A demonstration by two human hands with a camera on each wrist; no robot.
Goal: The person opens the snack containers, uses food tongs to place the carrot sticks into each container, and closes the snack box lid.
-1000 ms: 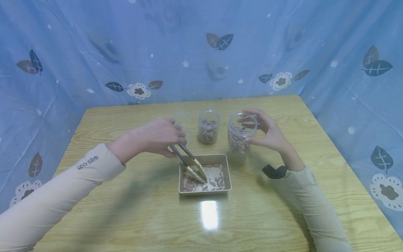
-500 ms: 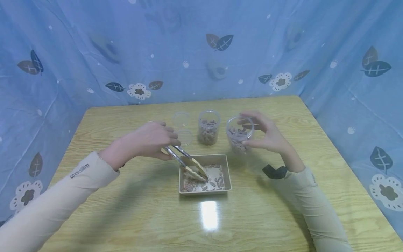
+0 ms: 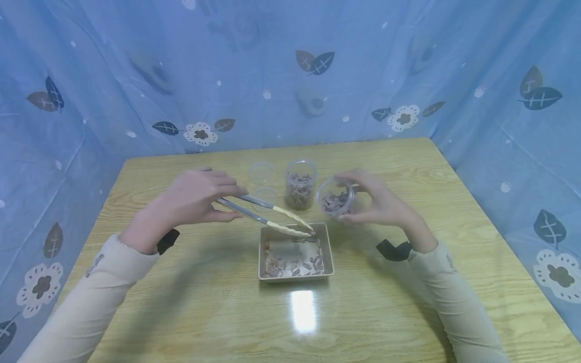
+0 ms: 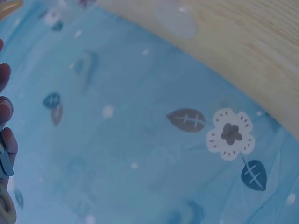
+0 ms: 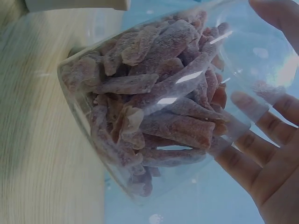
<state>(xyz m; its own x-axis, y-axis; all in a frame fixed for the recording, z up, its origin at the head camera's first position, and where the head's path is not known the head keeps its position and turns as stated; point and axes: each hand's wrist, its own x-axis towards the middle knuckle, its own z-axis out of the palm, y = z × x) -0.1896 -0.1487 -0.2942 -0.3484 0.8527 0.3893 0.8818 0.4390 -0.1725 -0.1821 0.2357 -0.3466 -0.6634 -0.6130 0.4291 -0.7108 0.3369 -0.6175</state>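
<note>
My left hand [image 3: 199, 194] holds tongs [image 3: 243, 207] with metal arms and pale tips, which meet above the tray's back right part. A small bit seems to sit at the tips; it is too small to name. Only some left fingertips [image 4: 5, 111] show at the left wrist view's edge. The right hand [image 3: 379, 201] grips a clear plastic jar [image 3: 335, 200], tilted with its mouth towards the tray. Dusty reddish-brown dried strips [image 5: 173, 93] fill much of that jar in the right wrist view. Loose pieces lie in the shallow beige tray [image 3: 297, 278].
A second clear jar [image 3: 300, 194] of similar pieces stands upright behind the tray. Two clear round lids [image 3: 260, 173] lie to its left on the wooden table [image 3: 218, 312]. A blue patterned curtain [image 3: 268, 116] hangs round the table's back and sides.
The tongs have risen from the tray's floor, and their tips swung right and back towards the jar. My left hand moved left. The right hand brought its jar leftward and tilted it over.
</note>
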